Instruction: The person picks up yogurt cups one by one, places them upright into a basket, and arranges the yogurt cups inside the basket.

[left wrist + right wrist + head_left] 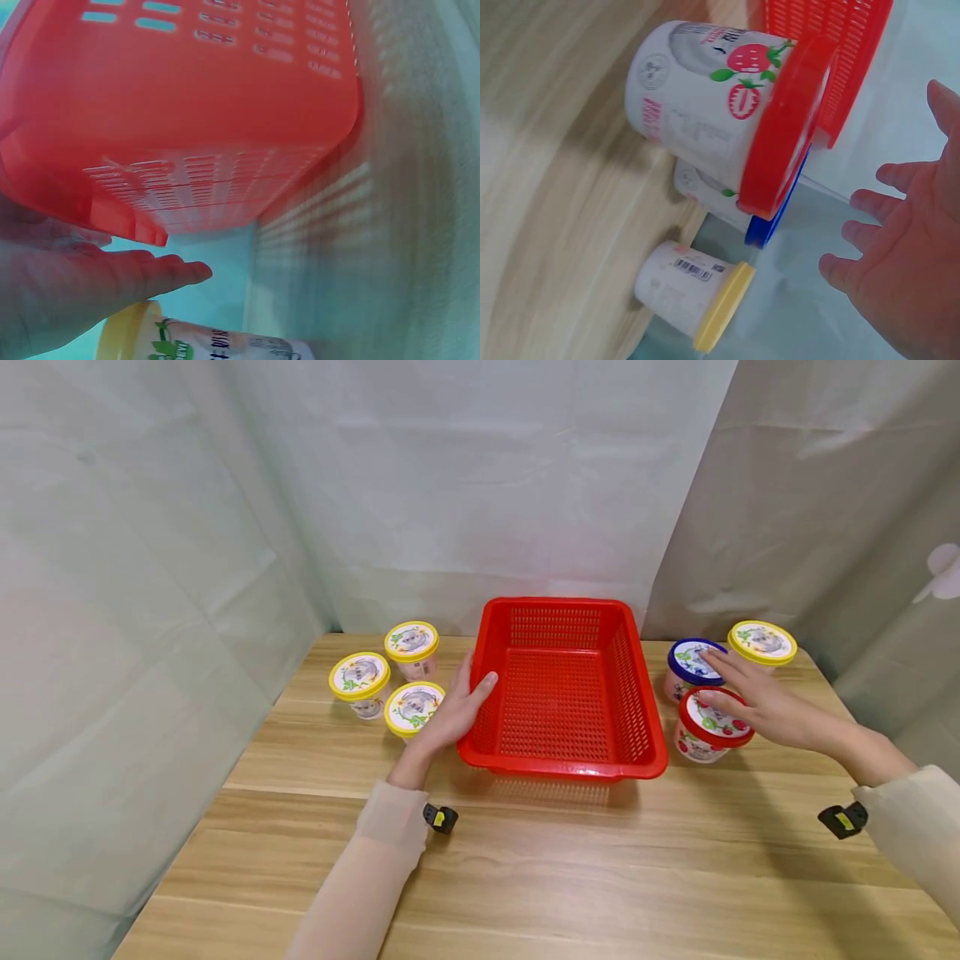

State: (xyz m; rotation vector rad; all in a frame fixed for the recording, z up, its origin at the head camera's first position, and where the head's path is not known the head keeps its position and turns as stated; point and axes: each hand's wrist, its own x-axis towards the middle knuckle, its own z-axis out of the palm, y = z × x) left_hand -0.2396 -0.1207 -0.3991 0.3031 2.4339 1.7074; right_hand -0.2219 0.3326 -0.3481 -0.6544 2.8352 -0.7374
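Observation:
A red plastic basket with nothing in it stands mid-table. The left hand lies along its left rim, thumb over the edge; in the left wrist view its fingers stretch straight beside the basket wall. Over the red-lidded tub hovers the right hand, fingers spread. The right wrist view has that hand apart from the red-lidded tub. Behind that tub is a blue-lidded one, and a yellow-lidded tub stands farther back right.
Three yellow-lidded tubs stand left of the basket: one at the back, one at the far left, and one beside the left hand. Pale cloth hangs behind the wooden table.

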